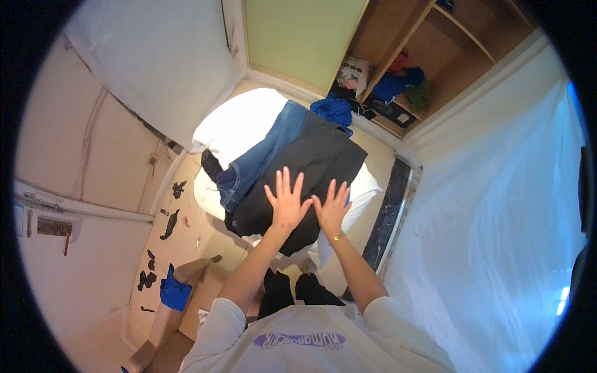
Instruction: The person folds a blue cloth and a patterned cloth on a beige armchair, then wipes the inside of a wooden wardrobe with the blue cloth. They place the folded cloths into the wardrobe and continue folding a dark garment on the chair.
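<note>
Before me, a black garment (322, 144) lies spread flat, its exact kind hard to tell. My left hand (286, 205) rests palm down on it with the fingers spread. To the right of that, my right hand (331, 210) also presses flat on the black cloth, fingers apart, a thin gold bracelet at the wrist. Neither hand grips anything. Along the garment's left side runs a pair of blue denim jeans (261, 154), partly covered by the black cloth. Beneath both is a white cloth-like surface (242, 116), brightly lit.
An open wooden cabinet (459, 51) with clothes stands at the back right, a blue garment (333, 111) on the floor before it. Translucent plastic sheeting (461, 224) hangs on the right. At the left, an open cardboard box (205, 291) stands near dark scraps (170, 224) on the floor.
</note>
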A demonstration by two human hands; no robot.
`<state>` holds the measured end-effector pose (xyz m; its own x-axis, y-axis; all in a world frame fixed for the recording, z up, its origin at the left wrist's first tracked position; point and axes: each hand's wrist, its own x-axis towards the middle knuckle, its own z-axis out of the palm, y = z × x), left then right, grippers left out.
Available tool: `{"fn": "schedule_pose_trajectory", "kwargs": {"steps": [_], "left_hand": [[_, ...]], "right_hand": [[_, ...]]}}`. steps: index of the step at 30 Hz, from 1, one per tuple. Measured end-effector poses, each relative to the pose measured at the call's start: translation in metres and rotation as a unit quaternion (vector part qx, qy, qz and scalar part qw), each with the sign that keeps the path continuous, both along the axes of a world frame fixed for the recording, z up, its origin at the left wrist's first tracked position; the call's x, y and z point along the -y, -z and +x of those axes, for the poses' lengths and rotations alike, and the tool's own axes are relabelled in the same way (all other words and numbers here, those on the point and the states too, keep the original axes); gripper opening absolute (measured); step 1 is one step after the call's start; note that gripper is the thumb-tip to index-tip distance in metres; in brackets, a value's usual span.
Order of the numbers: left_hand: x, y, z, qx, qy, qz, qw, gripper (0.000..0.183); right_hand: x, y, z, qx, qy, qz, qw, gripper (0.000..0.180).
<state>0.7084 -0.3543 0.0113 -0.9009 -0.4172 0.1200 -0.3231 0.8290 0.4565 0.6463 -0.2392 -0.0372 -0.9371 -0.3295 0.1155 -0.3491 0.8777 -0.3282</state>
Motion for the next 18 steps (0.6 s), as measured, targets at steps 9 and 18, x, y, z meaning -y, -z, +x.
{"fn": "schedule_pose_trajectory", "kwargs": {"steps": [9, 18], "left_hand": [[-0.020, 0.042, -0.024, 0.104, -0.039, -0.072, 0.991, 0.068], [-0.019, 0.060, -0.042, 0.163, -0.051, -0.090, 0.981, 0.068]], "right_hand": [[-0.007, 0.025, -0.017, 0.053, -0.060, 0.036, 0.996, 0.069], [0.004, 0.037, -0.035, 0.154, -0.070, 0.077, 0.983, 0.071]]}}
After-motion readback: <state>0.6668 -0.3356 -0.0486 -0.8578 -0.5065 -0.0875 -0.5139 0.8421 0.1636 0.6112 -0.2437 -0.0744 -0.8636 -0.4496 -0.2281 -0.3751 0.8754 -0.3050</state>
